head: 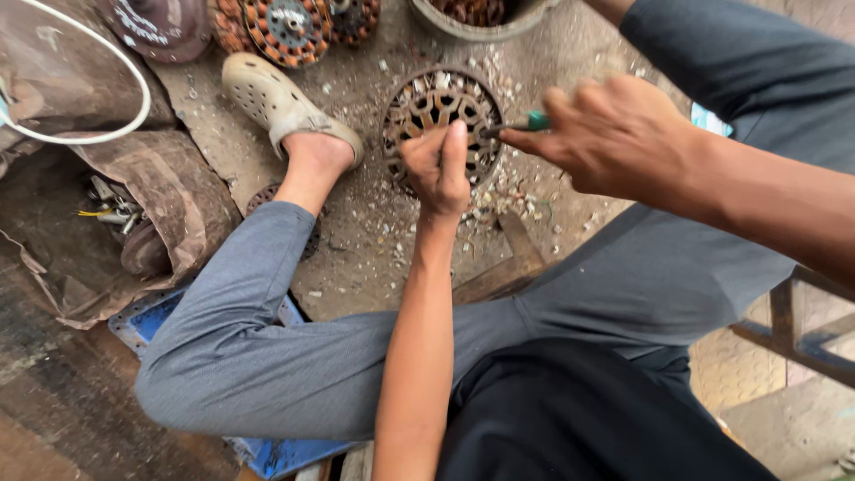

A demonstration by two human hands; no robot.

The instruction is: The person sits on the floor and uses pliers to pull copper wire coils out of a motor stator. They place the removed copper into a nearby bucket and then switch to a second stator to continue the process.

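A round slotted metal motor core [426, 105] lies flat on the dusty ground in front of me. My left hand [438, 167] rests on its near edge with the fingers curled and the thumb pointing up, pressing on it. My right hand [610, 135] is closed on a tool with a green handle [537, 121]; its thin shaft points left toward the core, just above my left thumb. The tip is hidden behind the thumb.
My left leg in grey trousers and a beige clog [283, 105] stretch left of the core. Other wound cores [287, 28] and a metal bowl [463, 30] lie at the top. Brown sacking [134, 205] and a white ring [125, 116] lie left. A metal frame [793, 330] stands right.
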